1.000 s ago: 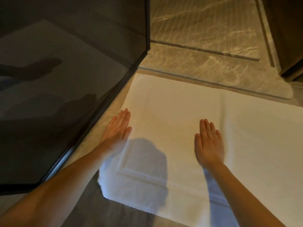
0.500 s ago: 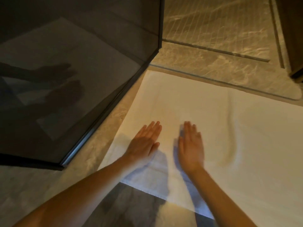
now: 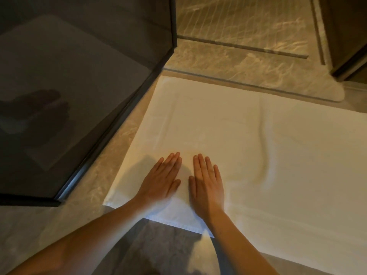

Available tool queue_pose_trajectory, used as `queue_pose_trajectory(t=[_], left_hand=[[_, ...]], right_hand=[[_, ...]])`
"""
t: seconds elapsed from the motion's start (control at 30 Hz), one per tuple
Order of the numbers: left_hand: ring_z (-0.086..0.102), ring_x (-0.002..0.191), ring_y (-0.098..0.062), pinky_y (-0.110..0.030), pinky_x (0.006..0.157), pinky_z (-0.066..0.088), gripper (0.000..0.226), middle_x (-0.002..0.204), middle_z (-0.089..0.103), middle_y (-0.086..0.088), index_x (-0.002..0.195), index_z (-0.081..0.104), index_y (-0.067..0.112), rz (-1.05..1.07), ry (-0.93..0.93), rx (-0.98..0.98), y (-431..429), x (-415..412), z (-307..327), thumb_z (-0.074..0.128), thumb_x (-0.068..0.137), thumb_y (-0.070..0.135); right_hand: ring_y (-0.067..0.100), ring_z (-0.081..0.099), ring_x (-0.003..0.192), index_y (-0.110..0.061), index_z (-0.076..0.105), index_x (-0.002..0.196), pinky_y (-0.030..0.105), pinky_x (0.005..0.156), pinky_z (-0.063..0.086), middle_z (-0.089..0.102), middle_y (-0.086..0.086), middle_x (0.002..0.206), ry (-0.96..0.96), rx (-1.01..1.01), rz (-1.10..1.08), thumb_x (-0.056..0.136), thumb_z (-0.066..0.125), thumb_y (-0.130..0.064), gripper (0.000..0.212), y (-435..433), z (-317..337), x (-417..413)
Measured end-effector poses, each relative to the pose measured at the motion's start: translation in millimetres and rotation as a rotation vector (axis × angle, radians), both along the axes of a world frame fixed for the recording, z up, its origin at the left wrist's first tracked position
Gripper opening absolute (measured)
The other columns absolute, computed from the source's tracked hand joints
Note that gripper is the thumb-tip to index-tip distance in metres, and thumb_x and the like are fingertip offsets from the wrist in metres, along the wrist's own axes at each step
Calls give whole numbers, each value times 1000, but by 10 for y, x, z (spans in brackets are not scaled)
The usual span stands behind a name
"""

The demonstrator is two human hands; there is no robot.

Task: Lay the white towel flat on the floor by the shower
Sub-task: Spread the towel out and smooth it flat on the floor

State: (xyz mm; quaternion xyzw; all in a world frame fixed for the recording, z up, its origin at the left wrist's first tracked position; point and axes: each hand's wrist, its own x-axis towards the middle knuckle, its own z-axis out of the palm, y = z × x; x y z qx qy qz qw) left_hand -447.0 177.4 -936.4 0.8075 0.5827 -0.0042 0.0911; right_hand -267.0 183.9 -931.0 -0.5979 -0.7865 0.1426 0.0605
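Note:
The white towel (image 3: 228, 124) is spread on the marble floor right in front of the shower threshold (image 3: 228, 76). My left hand (image 3: 161, 179) and my right hand (image 3: 206, 183) both lie palm down on its near left part, side by side and almost touching, fingers straight and holding nothing. A long soft wrinkle (image 3: 265, 151) runs across the towel to the right of my hands. The towel's near hem (image 3: 178, 225) shows between my forearms. Its right end runs out of view.
A dark glass shower door (image 3: 79, 96) stands open at the left, its bottom rail close to the towel's left edge. Beyond the threshold is the ribbed marble shower floor (image 3: 238, 22). A dark cabinet or wall corner (image 3: 349, 46) sits at the upper right.
My hands have come together from wide apart to side by side on the towel's near left part. A wrinkle has appeared in the towel to their right.

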Motion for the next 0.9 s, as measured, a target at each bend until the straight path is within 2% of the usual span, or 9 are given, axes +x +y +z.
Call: queue_pose_trajectory(t=[0.13,0.23,0.43,0.6,0.7,0.9], left_hand=[[0,149,-14,-32,119,-2,63,162,0,-3,153,-1,13,29,0,9,-25,-24,-11,10,102,47],[-5,148,-13,-32,119,-2,62,162,-4,-2,153,-2,13,58,-4,14,-71,-93,-13,11,102,46],[-3,149,-15,-34,120,0,63,162,-5,-5,153,1,11,141,-64,-33,-290,-526,13,11,101,45],[-4,148,-10,-27,119,-5,63,162,-5,0,153,-5,17,209,-52,-37,-392,-745,58,12,101,47],[-7,148,-9,-27,119,-4,63,162,-9,2,153,-9,18,206,-39,-33,-390,-741,50,10,100,48],[-10,147,-7,-23,117,-10,64,162,-9,1,153,-8,17,187,-14,-27,-395,-775,36,9,100,50]], right_hand=[[19,1,151,-16,7,156,35,122,-2,1,-1,161,-34,-7,-24,103,17,-35,57,-42,-27,367],[16,-3,151,-17,4,156,34,121,-3,1,-2,162,-40,-9,-53,102,14,-35,57,-64,-39,621],[11,-6,150,-20,2,155,32,122,-4,0,-5,163,-40,-9,-121,100,10,-37,59,-110,-53,998],[11,-5,149,-19,4,156,32,122,-4,2,-4,163,-40,-11,-144,99,8,-40,61,-140,-47,1080],[11,-6,149,-18,4,156,31,121,-5,2,-3,163,-52,-9,-146,99,9,-40,61,-130,-53,1081],[11,-11,148,-20,-3,155,31,121,-8,-4,-4,162,-54,-13,-153,100,9,-41,60,-153,-42,1039]])
